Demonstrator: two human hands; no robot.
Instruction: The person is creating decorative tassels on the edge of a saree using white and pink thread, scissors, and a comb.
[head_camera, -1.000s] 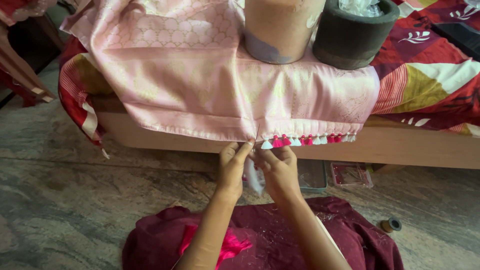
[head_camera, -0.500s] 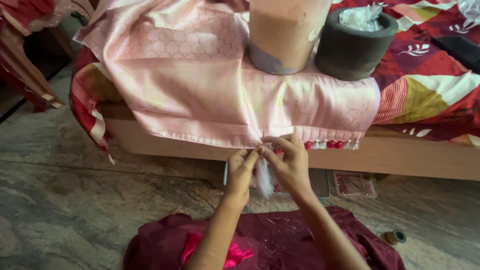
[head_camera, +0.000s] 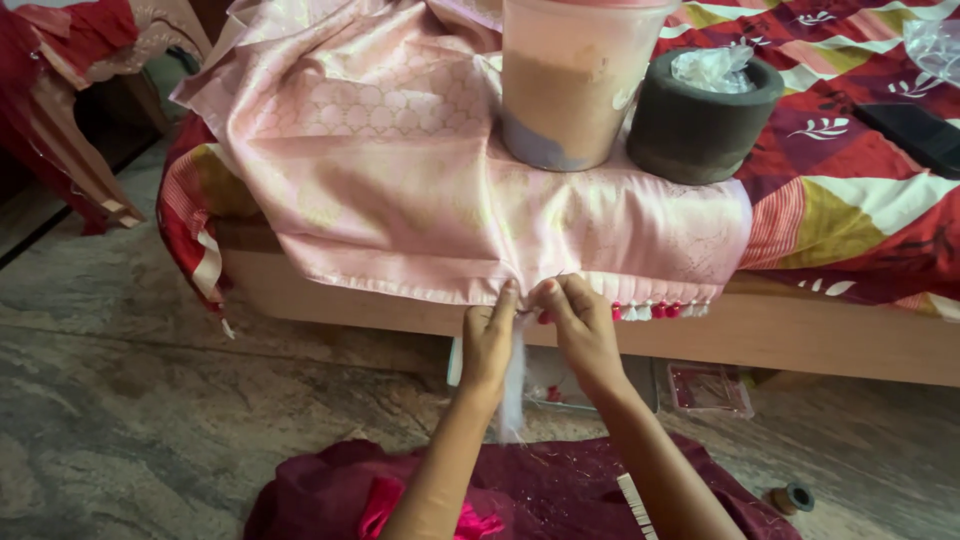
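Two hands work close together at the lower hem of a pink cloth (head_camera: 470, 200) that hangs over the edge of a bed. Left hand (head_camera: 487, 345) pinches the hem and a bunch of white threads (head_camera: 513, 385) that falls down from it; right hand (head_camera: 580, 330) is closed on the same edge just beside, fingertips almost touching the other hand. To the right along the hem I count about five small tassels (head_camera: 655, 311), red and white, though they are small. Above, one pale plastic container (head_camera: 575, 80) and one dark round pot (head_camera: 703, 115) stand on the cloth as weights. I think a strong pull downward could drag the cloth and tip these two, or the loose threads could tangle or slip from the pinch. One small spool (head_camera: 790, 497) lies on the floor, near a maroon garment (head_camera: 560, 490) below the arms.
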